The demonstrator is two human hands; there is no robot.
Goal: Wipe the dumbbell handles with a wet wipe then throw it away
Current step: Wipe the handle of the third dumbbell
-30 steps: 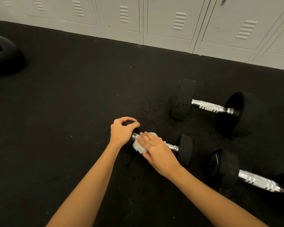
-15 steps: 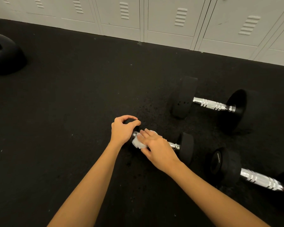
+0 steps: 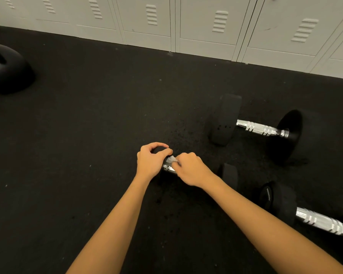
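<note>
Since the earlier frames the right hand (image 3: 192, 169) has slid along the handle toward the left hand (image 3: 150, 162), and its fingers, which lay fairly flat over the wipe (image 3: 172, 159), are now curled down round it. Much less of the wipe shows than before: only a small white crumple peeks out between the two hands, pressed against the chrome handle (image 3: 168, 167) of the nearest dumbbell (image 3: 229, 175). The left hand has hardly moved; it still grips the dumbbell's left end weight, thumb and forefinger bent round the top of the black disc. The other two dumbbells lie where they did.

The wipe sits on top of the handle at its left end, pinched under the right hand's fingertips (image 3: 175, 162) and just beside the left thumb. A short stretch of bare chrome shows below it, between the two hands. The rest of the handle is hidden under the right hand, and the right end weight stands out past the right wrist.

All of this lies on the black rubber floor (image 3: 77, 135). A second dumbbell (image 3: 261, 128) lies farther back toward the lockers (image 3: 206, 26), well apart from the hands, and a third dumbbell (image 3: 305, 216) lies near the right forearm by the right edge of the floor in view. A dark rounded object (image 3: 6, 70) sits at the far left edge
</note>
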